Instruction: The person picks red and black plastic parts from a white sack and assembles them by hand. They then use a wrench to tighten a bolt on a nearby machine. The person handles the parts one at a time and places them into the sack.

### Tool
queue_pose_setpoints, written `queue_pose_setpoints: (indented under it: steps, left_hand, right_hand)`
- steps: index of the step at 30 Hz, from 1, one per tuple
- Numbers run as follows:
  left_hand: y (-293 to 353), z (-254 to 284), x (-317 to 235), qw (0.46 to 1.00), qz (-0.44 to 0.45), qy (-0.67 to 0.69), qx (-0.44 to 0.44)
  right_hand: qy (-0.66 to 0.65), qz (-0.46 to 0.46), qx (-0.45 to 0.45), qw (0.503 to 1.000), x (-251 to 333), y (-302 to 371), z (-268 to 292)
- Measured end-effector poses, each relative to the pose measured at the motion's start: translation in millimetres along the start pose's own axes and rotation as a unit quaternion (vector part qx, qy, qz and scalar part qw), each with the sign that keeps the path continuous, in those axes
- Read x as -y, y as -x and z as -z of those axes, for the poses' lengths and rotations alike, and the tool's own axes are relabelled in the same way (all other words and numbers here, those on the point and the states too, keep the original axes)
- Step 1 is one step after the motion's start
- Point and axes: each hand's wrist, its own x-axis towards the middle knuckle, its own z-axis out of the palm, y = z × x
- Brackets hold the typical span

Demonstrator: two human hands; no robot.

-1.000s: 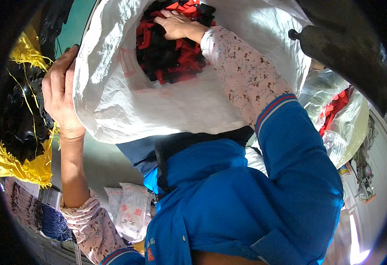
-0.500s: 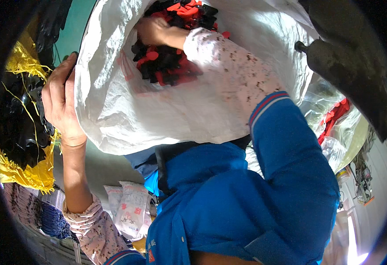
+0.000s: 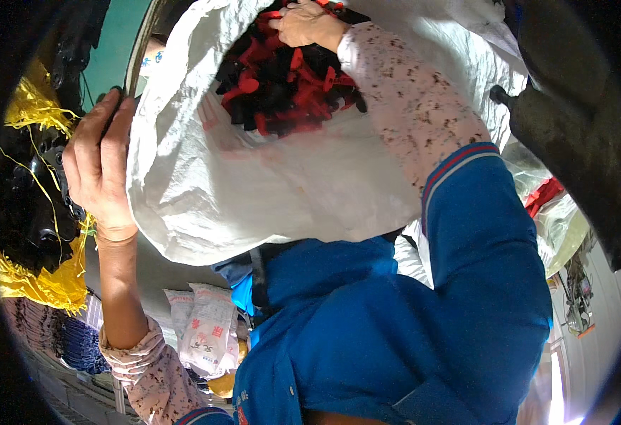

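Observation:
A white woven sack (image 3: 310,205) lies with its mouth wide and a heap of small red and black plastic pieces (image 3: 282,88) inside. Deep in the sack, my right hand (image 3: 310,25) is on top of the heap, fingers apart and touching red pieces at its far side. No piece shows clearly gripped. Outside the sack's left rim, my left hand (image 3: 101,166) presses along the cloth with its fingers stretched upward. The fabric hides the thumb. Those fingertips reach a dark edge beside a green panel (image 3: 115,46).
On the left stand yellow woven sacking (image 3: 41,283) and black plastic parts (image 3: 37,198). A dark, rounded machine part (image 3: 573,142) juts in at the right, above a clear bag (image 3: 558,219) with red contents. Printed white packets (image 3: 211,329) lie below, left of my body.
My right hand has moved right and farther into the sack, uncovering more red pieces. The sack has shifted slightly right and down; my left hand stays nearly in place.

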Motion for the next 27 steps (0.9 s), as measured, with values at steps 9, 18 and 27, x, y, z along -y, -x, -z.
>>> queue_pose_setpoints:
  steps: [9,18,27]
  left_hand:
    - [0.0,1.8,5.2,1.0,-0.019,-0.011,0.008]
    - [0.6,0.3,5.9,0.999,-0.028,-0.019,-0.01]
    - [0.6,-2.5,6.6,0.999,-0.03,-0.021,-0.021]
  right_hand:
    - [0.02,0.037,0.074,0.996,26.4,42.7,106.6]
    - [0.037,-0.01,0.013,0.999,17.7,93.5,94.7]
    - [0.057,-0.1,0.085,0.99,13.1,121.4,86.3]
